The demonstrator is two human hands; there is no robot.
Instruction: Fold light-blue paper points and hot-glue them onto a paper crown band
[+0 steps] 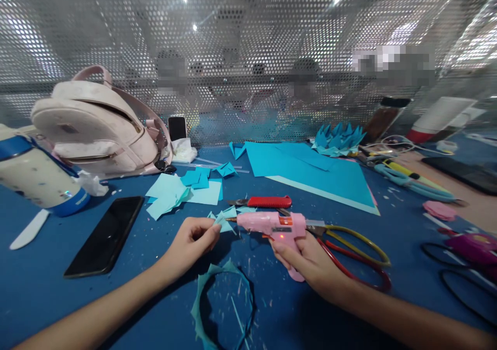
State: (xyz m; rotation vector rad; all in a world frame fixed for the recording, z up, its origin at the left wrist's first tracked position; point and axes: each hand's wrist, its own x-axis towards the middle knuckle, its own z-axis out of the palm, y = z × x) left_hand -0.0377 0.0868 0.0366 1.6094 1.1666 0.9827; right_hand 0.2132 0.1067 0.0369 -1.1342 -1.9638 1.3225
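Observation:
My right hand grips the handle of a pink hot glue gun, with its nozzle pointing left. My left hand pinches a small folded piece of turquoise paper right at the nozzle tip. Below my hands a ring of folded turquoise paper points lies flat on the blue table. Behind the gun lie a red-handled cutter and scissors with red and yellow handles.
A black phone lies at the left, by a white and blue bottle and a pale pink backpack. Turquoise squares, large sheets and a folded paper crown sit farther back. Tools and cables crowd the right side.

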